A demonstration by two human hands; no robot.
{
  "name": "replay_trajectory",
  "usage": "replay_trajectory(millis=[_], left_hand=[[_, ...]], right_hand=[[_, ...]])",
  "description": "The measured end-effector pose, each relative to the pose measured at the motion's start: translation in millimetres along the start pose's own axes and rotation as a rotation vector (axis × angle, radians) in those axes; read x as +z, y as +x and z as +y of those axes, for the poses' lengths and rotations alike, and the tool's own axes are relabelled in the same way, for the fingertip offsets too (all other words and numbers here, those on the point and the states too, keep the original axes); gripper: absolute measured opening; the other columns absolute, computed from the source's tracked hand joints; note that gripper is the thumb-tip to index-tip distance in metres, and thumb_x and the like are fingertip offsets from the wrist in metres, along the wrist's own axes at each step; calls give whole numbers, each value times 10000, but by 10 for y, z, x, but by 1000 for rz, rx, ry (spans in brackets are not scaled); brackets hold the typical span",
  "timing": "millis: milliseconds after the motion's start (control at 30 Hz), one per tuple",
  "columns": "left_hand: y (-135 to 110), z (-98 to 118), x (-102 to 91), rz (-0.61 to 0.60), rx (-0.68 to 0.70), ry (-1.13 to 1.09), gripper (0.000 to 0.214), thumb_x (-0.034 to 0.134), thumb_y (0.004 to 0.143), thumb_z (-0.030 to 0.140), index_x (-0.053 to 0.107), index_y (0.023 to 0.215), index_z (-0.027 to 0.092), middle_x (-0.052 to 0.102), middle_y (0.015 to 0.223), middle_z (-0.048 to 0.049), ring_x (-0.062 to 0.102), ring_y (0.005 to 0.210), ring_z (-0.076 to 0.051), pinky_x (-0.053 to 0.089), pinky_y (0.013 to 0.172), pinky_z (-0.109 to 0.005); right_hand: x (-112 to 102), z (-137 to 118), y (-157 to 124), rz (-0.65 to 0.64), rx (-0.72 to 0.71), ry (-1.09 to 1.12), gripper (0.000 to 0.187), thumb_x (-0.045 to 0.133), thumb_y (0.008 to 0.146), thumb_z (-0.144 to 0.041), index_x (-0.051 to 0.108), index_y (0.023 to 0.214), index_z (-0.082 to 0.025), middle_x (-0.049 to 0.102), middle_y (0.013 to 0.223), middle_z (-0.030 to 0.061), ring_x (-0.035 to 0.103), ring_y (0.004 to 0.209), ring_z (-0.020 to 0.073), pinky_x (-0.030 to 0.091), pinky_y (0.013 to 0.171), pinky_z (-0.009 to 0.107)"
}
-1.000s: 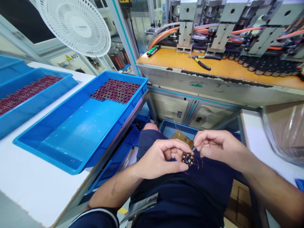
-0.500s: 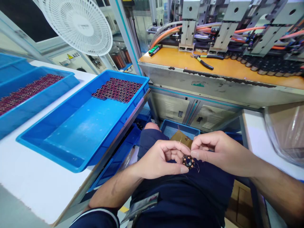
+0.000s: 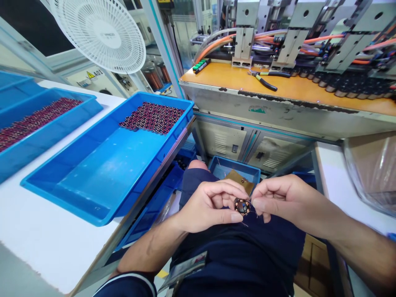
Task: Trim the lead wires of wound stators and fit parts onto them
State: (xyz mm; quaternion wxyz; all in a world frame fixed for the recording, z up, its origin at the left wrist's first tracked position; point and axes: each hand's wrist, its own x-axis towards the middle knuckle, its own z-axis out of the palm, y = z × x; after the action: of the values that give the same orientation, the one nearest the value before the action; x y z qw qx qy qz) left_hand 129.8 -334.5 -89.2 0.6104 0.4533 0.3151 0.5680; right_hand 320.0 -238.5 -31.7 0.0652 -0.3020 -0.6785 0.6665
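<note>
Above my lap, my left hand (image 3: pixel 213 206) grips a small round motor stator (image 3: pixel 242 206) between thumb and fingers. Copper windings show around its dark ring, and its open centre is tilted up toward me. Thin loose wire ends stick out below it and to its right. Close by on the right, my right hand (image 3: pixel 278 202) is closed in a pinch at the stator's edge, where a fine copper wire runs to the fingertips. The exact spot where the fingertips meet the wire is partly hidden.
A blue tray (image 3: pixel 77 181) at left holds rows of small wound parts (image 3: pixel 154 118); another filled blue tray (image 3: pixel 46 128) stands beyond. Below my hands is a blue bin (image 3: pixel 216 166) with brown card. Cutting pliers (image 3: pixel 262 80) lie on the orange machine bench (image 3: pixel 222 76). A fan (image 3: pixel 102 35) stands back left.
The stator has turned and shifted slightly left in my left hand. My right hand has moved a little right, its fingers now off the stator's top and pinched beside it.
</note>
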Motion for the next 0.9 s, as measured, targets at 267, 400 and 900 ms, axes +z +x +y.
replay_trajectory(millis=[267, 400, 900], left_hand=[[0, 14, 33, -8, -36, -38, 321, 797, 680, 56, 749, 975, 174, 640, 987, -52, 636, 758, -83, 537, 701, -197], [7, 6, 36, -46, -72, -162, 311, 793, 691, 64, 743, 979, 170, 633, 988, -43, 654, 775, -89, 556, 720, -205], [33, -15, 21, -60, -14, -142, 417, 845, 620, 76, 771, 999, 234, 581, 1008, -38, 647, 765, -100, 569, 697, -221]], right_hand=[[34, -54, -26, -10, 2, -72, 162, 713, 812, -324, 694, 735, -183, 602, 595, -16, 512, 538, 88, 407, 496, 186], [25, -86, -56, -66, 6, -148, 157, 654, 866, -298, 649, 776, -170, 563, 631, -41, 465, 563, 63, 365, 506, 160], [86, -17, -111, 13, -388, -332, 129, 586, 917, -144, 627, 809, -204, 577, 692, -87, 458, 563, 13, 401, 568, 82]])
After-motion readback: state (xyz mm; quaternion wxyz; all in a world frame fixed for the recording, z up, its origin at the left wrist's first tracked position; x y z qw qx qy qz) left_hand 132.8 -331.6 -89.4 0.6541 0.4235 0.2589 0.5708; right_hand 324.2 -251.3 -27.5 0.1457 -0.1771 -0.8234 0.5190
